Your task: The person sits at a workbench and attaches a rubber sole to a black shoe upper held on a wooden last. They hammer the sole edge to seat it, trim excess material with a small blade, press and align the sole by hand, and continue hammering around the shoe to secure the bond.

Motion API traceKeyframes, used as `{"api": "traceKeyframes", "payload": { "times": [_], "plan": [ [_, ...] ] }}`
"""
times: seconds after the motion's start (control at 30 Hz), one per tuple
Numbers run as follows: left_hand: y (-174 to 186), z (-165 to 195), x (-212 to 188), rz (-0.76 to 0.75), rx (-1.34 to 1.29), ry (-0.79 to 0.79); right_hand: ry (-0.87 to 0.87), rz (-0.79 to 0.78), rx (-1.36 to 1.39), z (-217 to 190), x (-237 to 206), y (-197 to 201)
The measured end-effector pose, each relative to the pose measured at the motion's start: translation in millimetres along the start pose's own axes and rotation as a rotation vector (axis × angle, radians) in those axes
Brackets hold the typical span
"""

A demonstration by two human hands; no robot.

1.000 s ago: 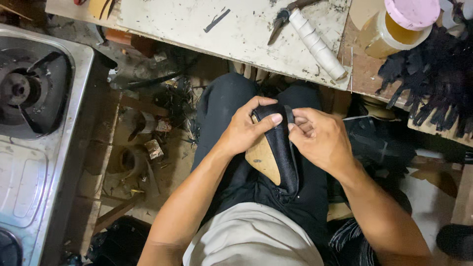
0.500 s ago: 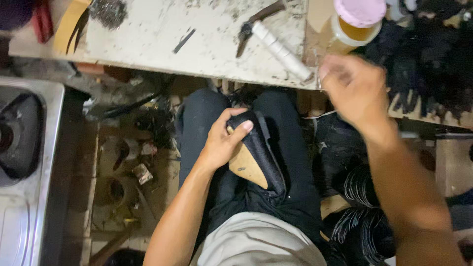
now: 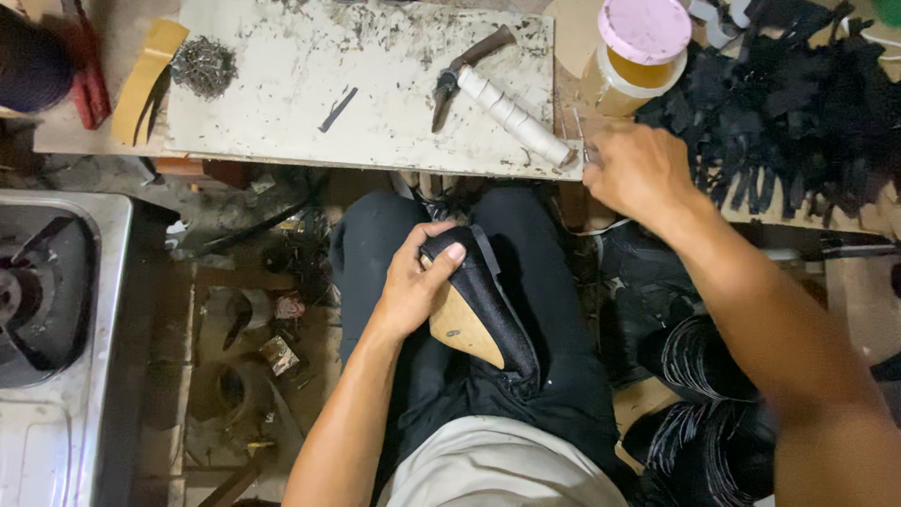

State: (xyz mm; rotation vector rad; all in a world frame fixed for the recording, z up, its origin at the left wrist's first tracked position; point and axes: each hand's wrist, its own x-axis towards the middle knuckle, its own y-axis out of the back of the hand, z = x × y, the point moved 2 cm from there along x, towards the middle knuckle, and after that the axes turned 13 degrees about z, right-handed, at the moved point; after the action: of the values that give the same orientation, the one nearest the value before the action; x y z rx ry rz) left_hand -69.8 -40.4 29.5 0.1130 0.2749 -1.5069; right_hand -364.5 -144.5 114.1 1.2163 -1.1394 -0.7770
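1. On the lap, below the white board – black shoe with tan sole, gripped by the left hand.
2. At the board's right edge – right hand, grip impossible to tell, beside the white-handled pliers.
3. Right of the board: pink-lidded jar, black strap pile.

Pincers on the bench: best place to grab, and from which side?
Grip the pincers by the white wrapped handle, near its lower right end by the bench edge. Come from above right, where the right hand already is. The handle lies flat and bare; the dark jaws point up-left, away.
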Motion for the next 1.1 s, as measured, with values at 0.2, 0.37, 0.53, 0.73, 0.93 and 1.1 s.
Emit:
{"api": "traceKeyframes", "payload": {
  "times": [0.2,0.37,0.53,0.73,0.93,1.1],
  "plan": [
    [1.1,-3.5,3.0,-0.004,-0.038,-0.015,-0.009,0.013,-0.121,-13.8,-12.7,-7.7],
    [0.3,-4.5,4.4,0.008,0.028,-0.046,-0.082,-0.014,-0.113,-6.9,-12.4,-15.5],
    [0.3,-4.1,2.8,-0.009,-0.04,0.016,-0.124,-0.118,-0.113,10.5,-2.7,-23.9],
    [0.9,-4.5,2.5,-0.014,-0.04,-0.007,-0.158,-0.122,-0.04,22.2,-4.2,-20.0],
    [1.3,-10.2,3.4,-0.032,-0.068,0.007,-0.193,0.176,0.373,14.1,-24.3,7.7],
    [1.2,-16.6,4.1,-0.058,-0.152,0.053,-0.291,0.225,0.76,5.0,-36.5,24.8]
  ]
}}
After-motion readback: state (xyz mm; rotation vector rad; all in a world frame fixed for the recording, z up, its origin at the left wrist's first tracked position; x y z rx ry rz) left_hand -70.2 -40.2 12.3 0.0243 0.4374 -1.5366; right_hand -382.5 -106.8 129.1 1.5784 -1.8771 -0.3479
